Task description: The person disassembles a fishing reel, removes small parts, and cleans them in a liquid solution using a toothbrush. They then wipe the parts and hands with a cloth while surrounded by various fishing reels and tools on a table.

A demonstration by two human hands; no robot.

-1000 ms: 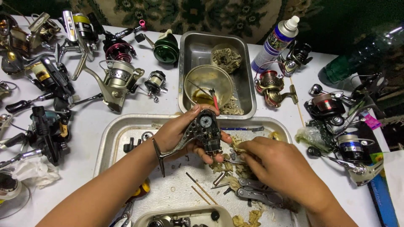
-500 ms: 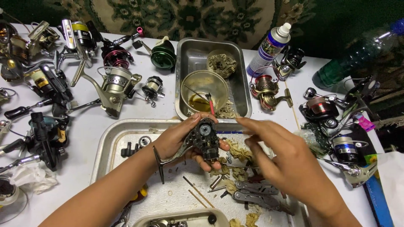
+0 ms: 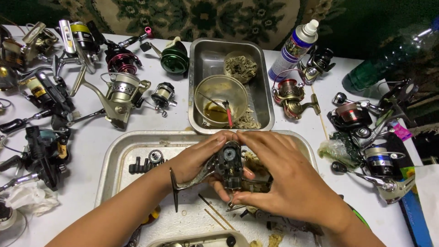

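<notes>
- Head view: the left hand (image 3: pixel 194 160) cradles a dark reel body (image 3: pixel 228 167) above the large metal tray (image 3: pixel 114 155), its fingers wrapped round the underside with the thumb near the top; the reel's thin metal foot (image 3: pixel 180 187) juts down and to the left.
- The right hand (image 3: pixel 283 176) closes on the same reel body from the other side, fingertips meeting the left hand's at the top edge. Both hands are grasping it.
- The reel body looks rigid and fairly dense, probably greasy, so slippery; the frame is a safer hold than the exposed gear face.
- The big tray also holds a small gear (image 3: pixel 156 156), a black ridged part (image 3: pixel 139 165), thin sticks (image 3: pixel 215 212) and grubby scraps.
- The smaller steel pan (image 3: pixel 201 55) behind holds a glass bowl (image 3: pixel 221 99) with a little amber liquid and a red-tipped tool (image 3: pixel 227 116), plus a wad of soiled material (image 3: pixel 241 68).
- A spray can (image 3: pixel 295 48) and many reels lie across the white worktop (image 3: pixel 91 137). What the right hand's lower fingers pinch is hidden.
</notes>
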